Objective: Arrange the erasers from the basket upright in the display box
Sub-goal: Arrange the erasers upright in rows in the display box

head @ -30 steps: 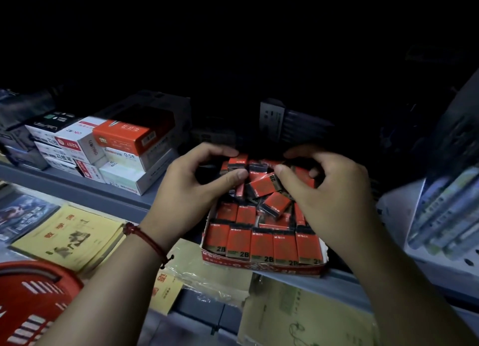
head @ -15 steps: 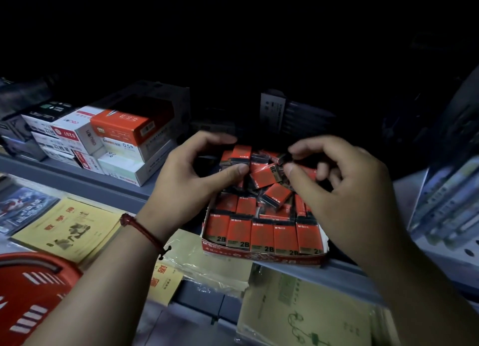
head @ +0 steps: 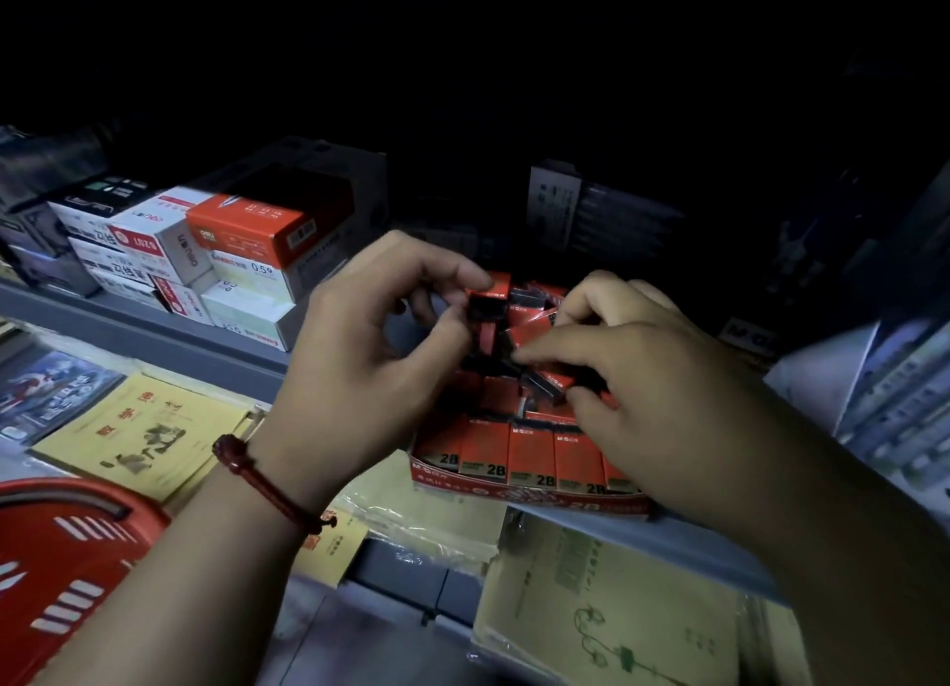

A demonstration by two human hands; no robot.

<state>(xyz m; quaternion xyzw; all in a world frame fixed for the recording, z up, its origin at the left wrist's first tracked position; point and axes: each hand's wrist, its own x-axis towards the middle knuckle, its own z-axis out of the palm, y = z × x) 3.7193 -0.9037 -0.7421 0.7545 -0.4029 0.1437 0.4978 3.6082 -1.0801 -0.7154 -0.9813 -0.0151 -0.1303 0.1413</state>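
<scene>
Erasers (head: 532,454) are standing upright along the six o'clock edge of the display box (head: 514,499), while a loose heap (head: 545,382) is lying jumbled toward twelve o'clock. The left hand (head: 360,371) is pinching one eraser (head: 488,294) at the heap's eleven o'clock corner, and the right hand (head: 653,392) is pinching a second eraser (head: 532,330) (tilted, not upright) just beside it. With both hands crowding the heap, a nudge risks toppling neighbours. The basket (head: 51,572) is sitting at eight o'clock.

Both forearms reach forward and converge. The left grip (head: 370,361) (back toward the camera) pinches an eraser (head: 488,298) between thumb and forefinger; the right grip (head: 647,377), knuckles up, curls its fingers downward, its hold unclear.
</scene>
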